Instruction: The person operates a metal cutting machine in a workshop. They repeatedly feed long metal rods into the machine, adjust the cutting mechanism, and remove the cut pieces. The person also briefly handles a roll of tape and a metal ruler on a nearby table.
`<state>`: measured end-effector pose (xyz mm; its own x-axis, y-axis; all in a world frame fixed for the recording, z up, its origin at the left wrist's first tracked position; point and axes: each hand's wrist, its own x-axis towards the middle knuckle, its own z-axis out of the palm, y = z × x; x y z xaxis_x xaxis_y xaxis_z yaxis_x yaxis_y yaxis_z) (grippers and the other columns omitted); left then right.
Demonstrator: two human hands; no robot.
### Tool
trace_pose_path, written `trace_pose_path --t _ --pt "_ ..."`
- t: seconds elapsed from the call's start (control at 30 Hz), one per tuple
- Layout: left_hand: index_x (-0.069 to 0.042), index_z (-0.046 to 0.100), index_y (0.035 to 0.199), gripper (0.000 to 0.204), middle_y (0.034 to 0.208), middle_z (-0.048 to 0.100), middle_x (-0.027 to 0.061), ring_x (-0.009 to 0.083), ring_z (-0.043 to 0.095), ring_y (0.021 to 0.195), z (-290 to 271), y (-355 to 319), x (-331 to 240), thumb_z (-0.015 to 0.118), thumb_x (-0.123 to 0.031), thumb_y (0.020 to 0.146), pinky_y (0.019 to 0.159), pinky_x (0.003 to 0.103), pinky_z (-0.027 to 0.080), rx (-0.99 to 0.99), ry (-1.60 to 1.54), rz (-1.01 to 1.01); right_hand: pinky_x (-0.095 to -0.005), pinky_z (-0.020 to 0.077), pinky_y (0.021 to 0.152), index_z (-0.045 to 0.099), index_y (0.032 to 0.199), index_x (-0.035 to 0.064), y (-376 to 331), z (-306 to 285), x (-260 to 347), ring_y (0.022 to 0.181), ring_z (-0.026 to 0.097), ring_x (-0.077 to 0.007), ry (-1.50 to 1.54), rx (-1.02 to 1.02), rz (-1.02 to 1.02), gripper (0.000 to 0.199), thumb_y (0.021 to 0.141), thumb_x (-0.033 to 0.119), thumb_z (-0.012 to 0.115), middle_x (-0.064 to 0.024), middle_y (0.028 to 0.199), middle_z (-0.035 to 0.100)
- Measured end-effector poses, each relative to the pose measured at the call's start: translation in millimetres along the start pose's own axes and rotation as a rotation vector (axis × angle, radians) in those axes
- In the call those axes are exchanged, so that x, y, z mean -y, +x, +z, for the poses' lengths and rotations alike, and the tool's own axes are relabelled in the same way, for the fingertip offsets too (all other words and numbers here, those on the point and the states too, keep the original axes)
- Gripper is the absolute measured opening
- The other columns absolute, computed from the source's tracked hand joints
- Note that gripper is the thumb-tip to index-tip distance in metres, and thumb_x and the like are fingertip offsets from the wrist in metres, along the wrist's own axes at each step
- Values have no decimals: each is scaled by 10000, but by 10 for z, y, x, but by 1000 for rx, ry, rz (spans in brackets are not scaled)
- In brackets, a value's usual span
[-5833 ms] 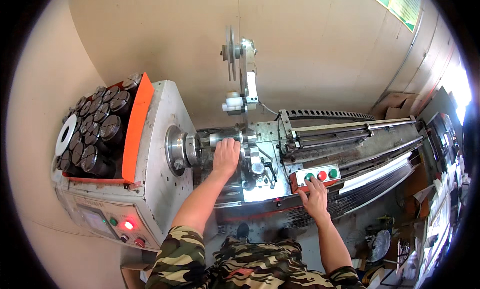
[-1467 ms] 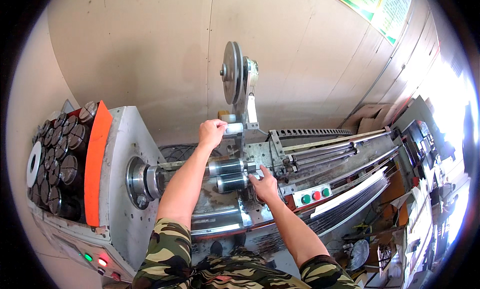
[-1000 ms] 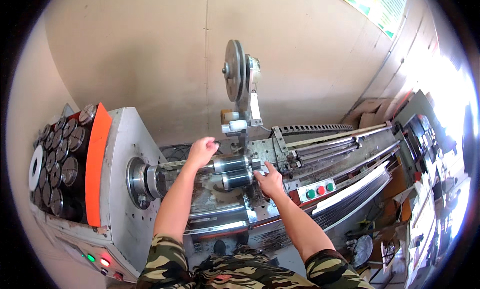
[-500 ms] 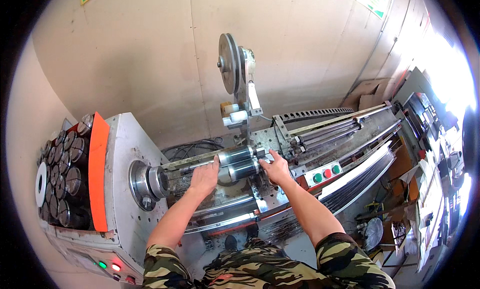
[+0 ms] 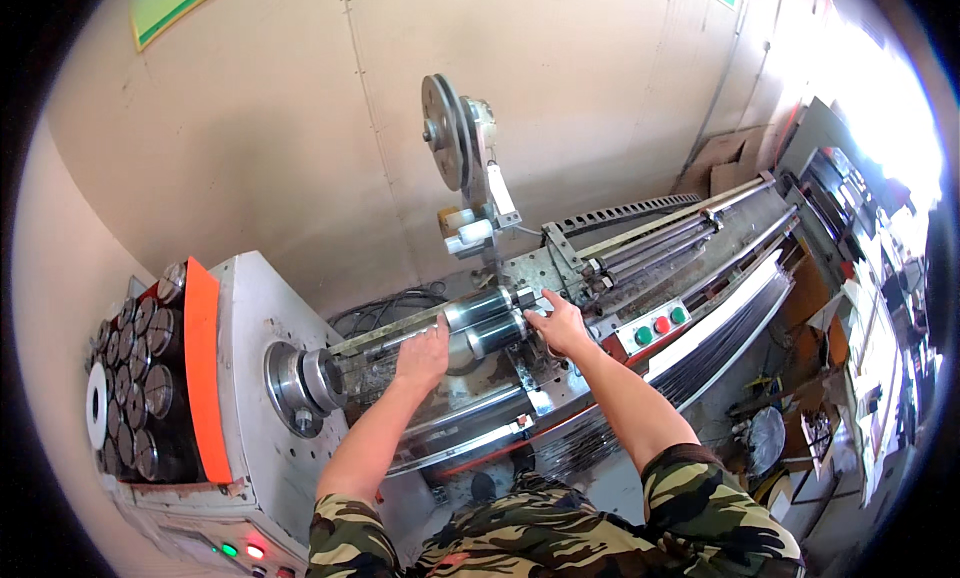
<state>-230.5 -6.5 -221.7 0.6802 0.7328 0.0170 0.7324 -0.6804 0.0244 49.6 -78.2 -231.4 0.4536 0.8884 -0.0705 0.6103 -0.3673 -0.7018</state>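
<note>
Two shiny metal cylinders [image 5: 494,334] lie side by side on the carriage of a long lathe-like machine [image 5: 560,390]. At their left ends is my left hand [image 5: 424,356], fingers reaching forward, one fingertip against the far cylinder [image 5: 478,307]; some of its fingers are hidden. My right hand [image 5: 562,330] is at the right ends, thumb and forefinger spread apart. The thumb reaches the near cylinder's end, and the forefinger points past it to small metal end fittings [image 5: 524,298]. Neither hand wraps round a cylinder.
To the left stands the grey headstock [image 5: 265,308] with a round metal chuck [image 5: 322,380]. Dark cylinders [image 5: 160,390] are stacked behind an orange panel [image 5: 207,373]. A pulley wheel [image 5: 446,131] rises behind the carriage. Push buttons [image 5: 661,325] and long thin strips [image 5: 690,350] lie right.
The whole view has shifted and tilted slightly. Both hands stay at the ends of the cylinders, with hardly any movement relative to them.
</note>
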Motion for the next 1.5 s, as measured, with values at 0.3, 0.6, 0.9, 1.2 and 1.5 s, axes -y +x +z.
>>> trace_pose_path --t 0.3,0.6,0.9,1.2,1.5 --pt "86 388 1431 566 1015 681 179 323 690 876 41 54 28 460 -94 899 751 429 555 16 -25 13 -409 525 922 541 1374 18 25 -7 29 1032 685 -338 26 -40 -40 745 796 435 760 -259 1110 690" --pt "83 373 1443 593 967 674 173 323 687 852 165 83 133 487 -80 885 730 424 549 -32 -9 71 -442 500 964 586 1337 53 60 -5 32 1086 640 -412 38 -12 4 673 800 425 748 -267 1155 665" --pt "69 359 1457 608 947 662 179 338 674 857 151 103 116 474 -83 879 719 447 544 -20 -22 46 -403 526 910 581 1340 38 85 -53 83 994 694 -340 39 -2 3 696 792 428 761 -245 1053 704" --pt "43 429 1425 542 937 696 174 313 703 812 257 193 60 467 -93 902 707 435 565 -56 -43 17 -404 522 906 571 1347 32 141 -88 10 1005 691 -340 7 10 -27 700 800 430 753 -247 1070 702" --pt "13 438 1430 558 951 671 151 308 680 847 223 170 18 491 -90 884 711 427 542 -44 14 -30 -439 501 938 587 1324 27 222 36 -99 1058 656 -389 -20 -12 -56 668 806 426 726 -250 1110 688"
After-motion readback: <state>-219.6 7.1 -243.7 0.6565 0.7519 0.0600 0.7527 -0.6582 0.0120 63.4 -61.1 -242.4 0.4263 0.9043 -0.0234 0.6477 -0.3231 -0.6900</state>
